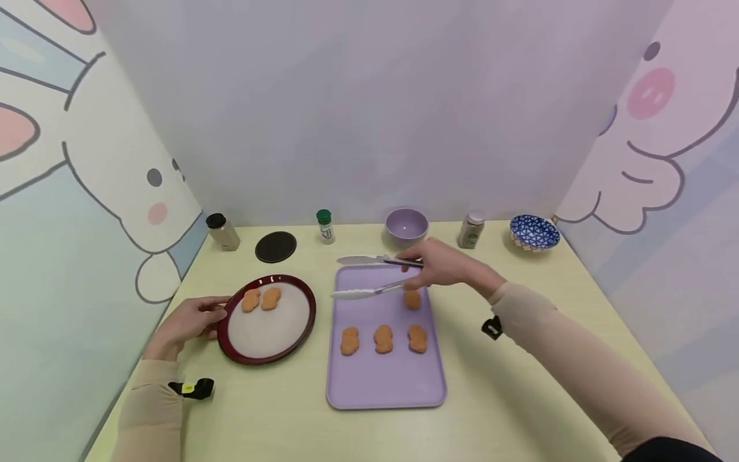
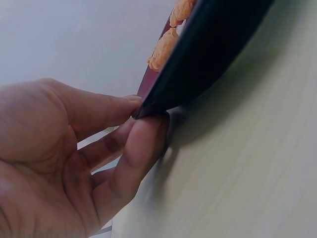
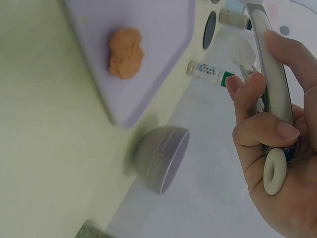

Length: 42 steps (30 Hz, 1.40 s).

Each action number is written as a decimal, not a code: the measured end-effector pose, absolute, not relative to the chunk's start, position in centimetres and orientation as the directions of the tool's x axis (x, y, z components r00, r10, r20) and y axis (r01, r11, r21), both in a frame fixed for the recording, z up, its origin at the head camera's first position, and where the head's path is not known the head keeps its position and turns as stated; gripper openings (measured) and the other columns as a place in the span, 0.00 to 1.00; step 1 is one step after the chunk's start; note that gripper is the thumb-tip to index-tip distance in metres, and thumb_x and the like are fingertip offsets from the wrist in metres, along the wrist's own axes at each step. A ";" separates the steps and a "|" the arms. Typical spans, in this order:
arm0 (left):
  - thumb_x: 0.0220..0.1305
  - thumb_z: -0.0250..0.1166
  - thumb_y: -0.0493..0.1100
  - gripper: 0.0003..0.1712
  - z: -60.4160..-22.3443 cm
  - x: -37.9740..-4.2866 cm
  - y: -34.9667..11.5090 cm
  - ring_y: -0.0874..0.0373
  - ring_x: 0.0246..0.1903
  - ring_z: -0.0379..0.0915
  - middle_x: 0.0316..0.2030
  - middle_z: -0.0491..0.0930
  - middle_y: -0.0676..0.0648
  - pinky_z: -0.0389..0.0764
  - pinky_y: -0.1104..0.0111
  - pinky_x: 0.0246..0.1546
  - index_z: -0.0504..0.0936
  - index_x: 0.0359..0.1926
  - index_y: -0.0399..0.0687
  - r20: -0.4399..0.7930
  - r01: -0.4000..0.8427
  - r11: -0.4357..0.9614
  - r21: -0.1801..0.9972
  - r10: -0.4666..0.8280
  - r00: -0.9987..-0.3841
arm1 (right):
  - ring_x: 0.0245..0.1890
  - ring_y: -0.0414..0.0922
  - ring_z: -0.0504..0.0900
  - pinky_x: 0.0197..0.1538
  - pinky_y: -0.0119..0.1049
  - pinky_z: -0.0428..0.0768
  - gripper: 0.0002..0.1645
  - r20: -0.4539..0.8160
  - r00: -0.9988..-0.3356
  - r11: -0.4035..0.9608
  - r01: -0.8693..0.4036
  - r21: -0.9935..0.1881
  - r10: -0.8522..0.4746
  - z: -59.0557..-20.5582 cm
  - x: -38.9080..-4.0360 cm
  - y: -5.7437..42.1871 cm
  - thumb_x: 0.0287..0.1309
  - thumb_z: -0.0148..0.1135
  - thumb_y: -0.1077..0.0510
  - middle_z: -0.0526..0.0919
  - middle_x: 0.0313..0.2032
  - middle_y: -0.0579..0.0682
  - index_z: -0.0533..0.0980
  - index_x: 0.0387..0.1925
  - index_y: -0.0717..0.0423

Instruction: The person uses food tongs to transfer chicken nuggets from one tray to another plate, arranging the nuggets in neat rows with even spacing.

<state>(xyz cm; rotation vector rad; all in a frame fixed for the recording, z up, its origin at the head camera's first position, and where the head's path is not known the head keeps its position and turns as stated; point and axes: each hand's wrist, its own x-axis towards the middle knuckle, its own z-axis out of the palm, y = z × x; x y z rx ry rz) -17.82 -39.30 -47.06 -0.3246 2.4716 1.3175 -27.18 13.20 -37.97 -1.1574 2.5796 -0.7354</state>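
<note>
My left hand [image 1: 187, 321] pinches the left rim of a dark red plate [image 1: 312, 308] with a pale centre, thumb on top and fingers beneath in the left wrist view. Two brown nuggets [image 1: 271, 298] lie near the plate's far side. In my right hand [image 1: 439, 263] is a pair of tongs [image 1: 360, 293], gripped by the handle, its arms spread wide with nothing between the tips. The tongs hang over the far part of a purple tray [image 1: 387, 391]. On that tray, three nuggets [image 1: 383, 339] form a row, and another nugget [image 1: 412, 299] lies beyond, below my right hand.
Along the back wall stand a black-capped jar [image 1: 223, 232], a dark round coaster [image 1: 276, 247], a green-capped shaker [image 1: 326, 227], a purple bowl [image 1: 407, 226], a spice jar [image 1: 471, 230] and a blue patterned bowl [image 1: 534, 233]. Painted walls border the table on both sides.
</note>
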 end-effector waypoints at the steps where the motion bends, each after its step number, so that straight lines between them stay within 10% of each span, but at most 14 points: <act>1: 0.69 0.55 0.44 0.26 -47.0 -17.8 -39.3 0.54 0.34 0.75 0.52 0.73 0.37 0.80 0.64 0.33 0.67 0.67 0.45 -0.384 -0.346 0.553 0.758 -0.051 -0.922 | 0.21 0.36 0.77 0.25 0.35 0.77 0.27 -0.004 -0.679 0.575 -0.618 -0.536 -0.734 -37.9 -27.1 14.2 0.44 0.73 0.44 0.81 0.32 0.36 0.79 0.48 0.44; 19: 0.69 0.56 0.45 0.28 -47.2 -17.3 -39.1 0.54 0.34 0.75 0.51 0.74 0.39 0.80 0.65 0.33 0.66 0.67 0.44 -0.408 -0.382 0.560 0.735 -0.084 -0.909 | 0.18 0.37 0.68 0.21 0.32 0.69 0.26 -0.112 -0.765 0.685 -0.487 -0.542 -0.634 -38.8 -25.0 24.8 0.42 0.74 0.41 0.76 0.21 0.44 0.80 0.44 0.43; 42: 0.69 0.56 0.46 0.28 -46.9 -17.6 -39.0 0.54 0.34 0.75 0.49 0.75 0.39 0.80 0.65 0.32 0.66 0.67 0.43 -0.393 -0.359 0.562 0.745 -0.064 -0.917 | 0.18 0.42 0.79 0.23 0.38 0.79 0.31 -0.219 -0.720 0.676 -0.438 -0.592 -0.659 -40.8 -26.4 26.7 0.49 0.72 0.50 0.82 0.34 0.40 0.77 0.55 0.55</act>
